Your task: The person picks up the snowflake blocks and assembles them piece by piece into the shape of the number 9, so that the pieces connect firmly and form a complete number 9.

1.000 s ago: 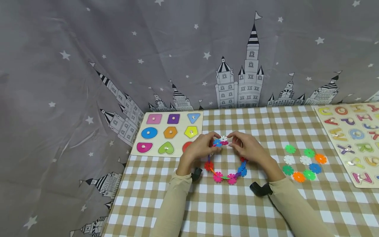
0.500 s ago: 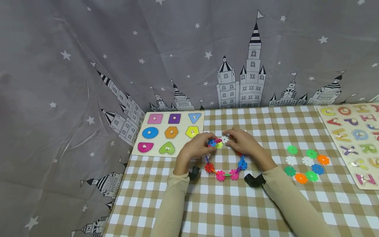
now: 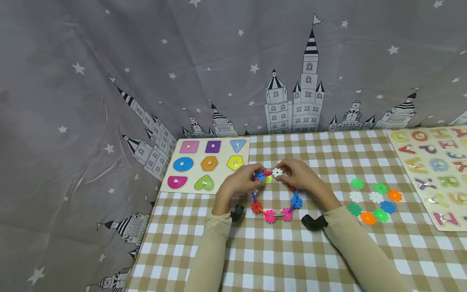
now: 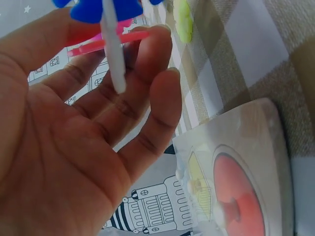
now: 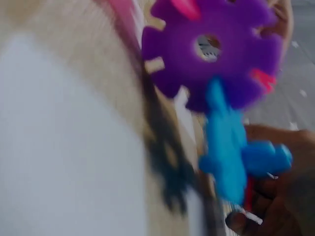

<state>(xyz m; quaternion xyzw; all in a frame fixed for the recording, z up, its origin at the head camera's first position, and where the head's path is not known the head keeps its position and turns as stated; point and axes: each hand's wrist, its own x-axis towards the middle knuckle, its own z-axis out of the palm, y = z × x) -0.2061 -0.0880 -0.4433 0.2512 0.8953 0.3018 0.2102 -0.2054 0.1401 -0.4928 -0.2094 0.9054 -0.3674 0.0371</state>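
While both hands are up close to each other over the table, the left hand is pinching a blue, notched, flower-shaped plastic disc, its other fingers loosely bent in the wrist view. Just across from it, the right hand has a white notched plastic disc pinched at the fingertips. Between the hands there's also a lime-yellow plastic disc, and honestly I can't tell if the white one is hooked onto it.

Anyway, the ring of multicoloured interlocked plastic discs sits between the two hands and loops back from them toward the person's body. Right wrist cam is blurry but gets a round purple notched disc from that ring, right in front of the hand.

Well out to the right of the right hand are some loose green, white, orange and blue plastic discs, and past those a cream board with colourful letters. Just beyond and left of the left hand is a cream board with coloured knobbed shapes. Brown-and-white checked cloth under everything.
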